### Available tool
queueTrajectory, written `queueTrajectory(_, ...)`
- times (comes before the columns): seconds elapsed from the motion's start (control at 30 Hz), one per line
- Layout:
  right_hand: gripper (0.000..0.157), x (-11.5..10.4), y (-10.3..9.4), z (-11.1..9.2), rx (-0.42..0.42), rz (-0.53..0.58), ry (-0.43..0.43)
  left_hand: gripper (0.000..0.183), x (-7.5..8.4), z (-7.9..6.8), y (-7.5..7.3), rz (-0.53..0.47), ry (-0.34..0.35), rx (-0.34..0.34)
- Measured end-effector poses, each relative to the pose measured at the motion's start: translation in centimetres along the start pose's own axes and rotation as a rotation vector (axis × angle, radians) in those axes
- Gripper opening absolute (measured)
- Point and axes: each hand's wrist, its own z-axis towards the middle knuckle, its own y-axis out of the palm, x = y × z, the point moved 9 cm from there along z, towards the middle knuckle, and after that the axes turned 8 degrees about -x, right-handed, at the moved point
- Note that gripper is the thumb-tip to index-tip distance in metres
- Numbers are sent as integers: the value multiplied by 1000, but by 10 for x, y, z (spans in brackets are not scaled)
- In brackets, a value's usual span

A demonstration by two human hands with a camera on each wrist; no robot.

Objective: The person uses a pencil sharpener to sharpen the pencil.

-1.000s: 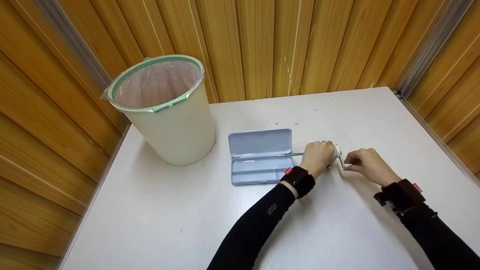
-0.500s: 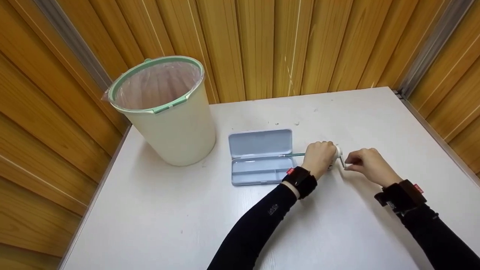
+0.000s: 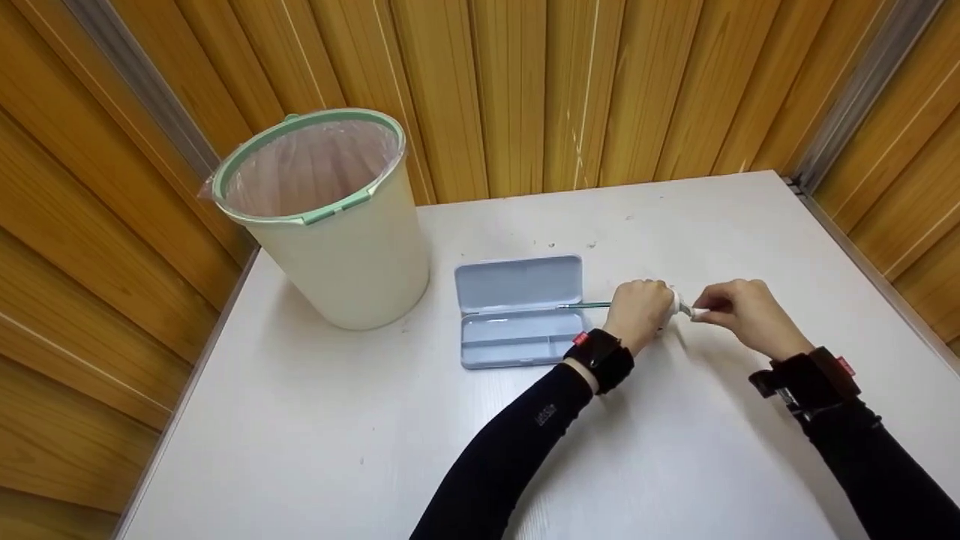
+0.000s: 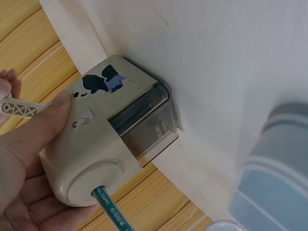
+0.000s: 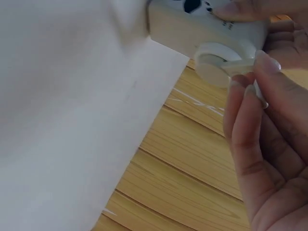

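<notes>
My left hand point(image 3: 640, 315) grips a cream crank pencil sharpener point(image 4: 103, 130) that stands on the table. Dark and blue printed figures mark its casing, and a clear shavings drawer point(image 4: 151, 132) shows on it. A green pencil point(image 4: 111, 208) is inserted in the round front port; in the head view the pencil points left over the case. With thumb and fingertips, my right hand point(image 3: 750, 315) pinches the knob of the crank handle point(image 5: 238, 66) on the opposite end. An open pale blue pencil case point(image 3: 517, 285) lies left of the left hand.
A cream bin point(image 3: 360, 262) with a green rim and a clear liner stands at the back left of the white table point(image 3: 315, 435). Wood-plank walls point(image 3: 510, 97) enclose the back and sides. A few small specks lie behind the case.
My right hand has risen slightly along with the crank handle, which has turned from pointing down to pointing more sideways. The left hand keeps its grip on the sharpener, nearly still.
</notes>
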Motion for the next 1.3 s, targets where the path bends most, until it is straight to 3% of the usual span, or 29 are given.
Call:
queueTrajectory(0.4,6,3,-17,14,70,32,57,12,-1,-1,3,-4,36,0)
queueTrajectory(0.7,8,2,-22,29,82,-45,74,12,-1,-1,4,-1,49,-1)
queueTrajectory(1.03,9,-3,-20,28,283,-116,60,15,-1,-3,1,35,59,27)
queueTrajectory(1.3,7,4,-15,34,329,-117,67,16,-1,-6,-1,29,56,56)
